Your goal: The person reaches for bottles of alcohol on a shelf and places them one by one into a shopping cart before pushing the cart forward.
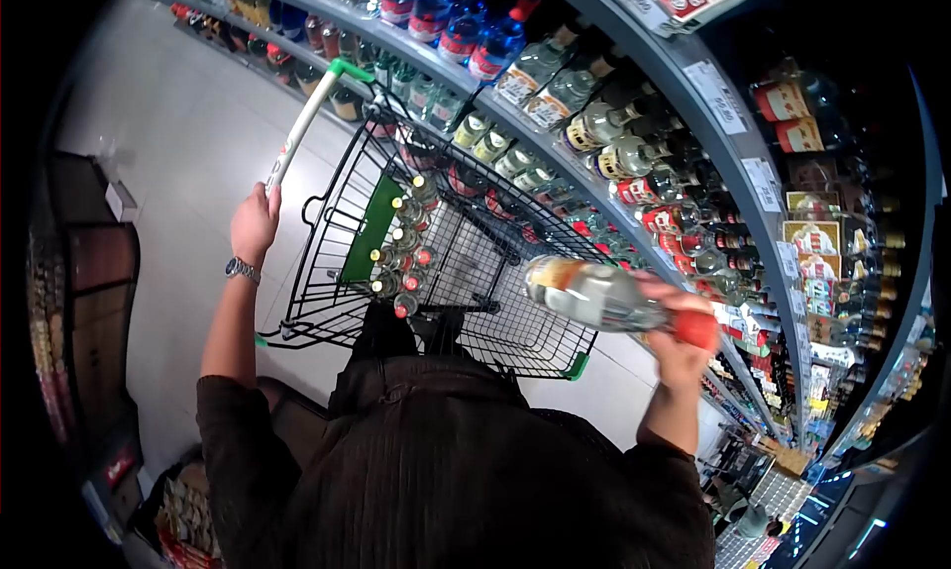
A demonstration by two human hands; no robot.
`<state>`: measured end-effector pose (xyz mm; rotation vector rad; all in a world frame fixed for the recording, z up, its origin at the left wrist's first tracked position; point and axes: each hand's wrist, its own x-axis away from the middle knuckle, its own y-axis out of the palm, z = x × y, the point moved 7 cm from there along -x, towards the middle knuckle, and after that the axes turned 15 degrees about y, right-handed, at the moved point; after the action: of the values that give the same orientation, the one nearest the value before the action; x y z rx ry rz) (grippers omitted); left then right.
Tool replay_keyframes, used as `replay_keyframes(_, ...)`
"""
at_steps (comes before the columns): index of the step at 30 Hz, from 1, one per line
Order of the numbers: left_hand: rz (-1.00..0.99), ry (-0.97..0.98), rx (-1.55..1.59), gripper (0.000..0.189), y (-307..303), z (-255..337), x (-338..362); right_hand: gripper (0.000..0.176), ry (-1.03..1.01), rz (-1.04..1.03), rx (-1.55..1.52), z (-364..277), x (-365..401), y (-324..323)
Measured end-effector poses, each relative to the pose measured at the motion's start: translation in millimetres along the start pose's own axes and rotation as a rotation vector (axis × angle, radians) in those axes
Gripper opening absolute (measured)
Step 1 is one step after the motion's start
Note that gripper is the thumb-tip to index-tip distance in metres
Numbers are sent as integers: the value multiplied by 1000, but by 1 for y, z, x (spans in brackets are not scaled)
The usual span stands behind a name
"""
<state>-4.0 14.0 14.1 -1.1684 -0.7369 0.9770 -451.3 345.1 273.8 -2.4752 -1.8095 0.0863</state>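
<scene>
Shelves (680, 50) flank the cart (371, 234); left hand (255, 222) grips its handle (302, 133), right hand (682, 336) a bottle (599, 294) by the neck: hold firm, clear of cart edges.

Blue glass bottles with red caps (464, 34), same shelf row as clear glass bottles with pale labels (540, 74). White paper price tags (715, 96) along grey metal shelf edge (670, 51). Pale tiled floor (188, 133).
</scene>
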Motion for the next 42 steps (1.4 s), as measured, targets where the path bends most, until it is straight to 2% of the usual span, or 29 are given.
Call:
replay_keyframes(1,-16,-11,6,41,0,0,0,41,89,-67,-22,37,-11,18)
replay_keyframes(3,-11,0,-6,41,-1,1,0,40,209,-91,272,115,-26,45)
replay_keyframes(5,-13,10,-19,41,-1,0,-1,37,228,-114,475,190,-40,66)
replay_keyframes(6,-18,12,-26,41,0,-1,-2,34,106,-148,576,218,-46,77)
replay_keyframes(7,-23,16,-31,41,1,-1,-3,32,105,-192,481,243,-53,86)
replay_keyframes(10,-27,3,-3,39,-2,1,-4,30,277,-230,436,349,-70,99)
replay_keyframes(12,-43,-8,2,38,-1,1,-4,32,448,-243,421,395,-82,111)
replay_keyframes(16,-84,-46,30,37,-2,1,-6,33,393,-245,440,456,-106,137)
replay_keyframes(20,-95,-57,37,36,-2,2,-8,34,497,-210,571,517,-112,153)
replay_keyframes(27,-122,-84,77,35,-1,1,-9,29,603,-298,746,539,-118,177)
replay_keyframes(31,-120,-80,67,34,-2,1,-10,31,468,-242,647,552,-118,181)
replay_keyframes(32,-121,-81,67,34,-2,1,-11,33,526,-254,681,562,-115,179)
replay_keyframes(35,-120,-82,85,33,0,2,-10,32,556,-292,711,537,-121,184)
replay_keyframes(39,-103,-70,71,33,-2,4,-11,31,617,-304,591,540,-126,194)
replay_keyframes(40,-107,-74,71,33,-2,4,-11,31,712,-321,539,540,-124,194)
replay_keyframes(41,-110,-78,72,33,-3,5,-11,31,665,-324,621,534,-128,196)
replay_keyframes(42,-113,-80,74,33,-3,5,-11,34,738,-313,586,533,-127,196)
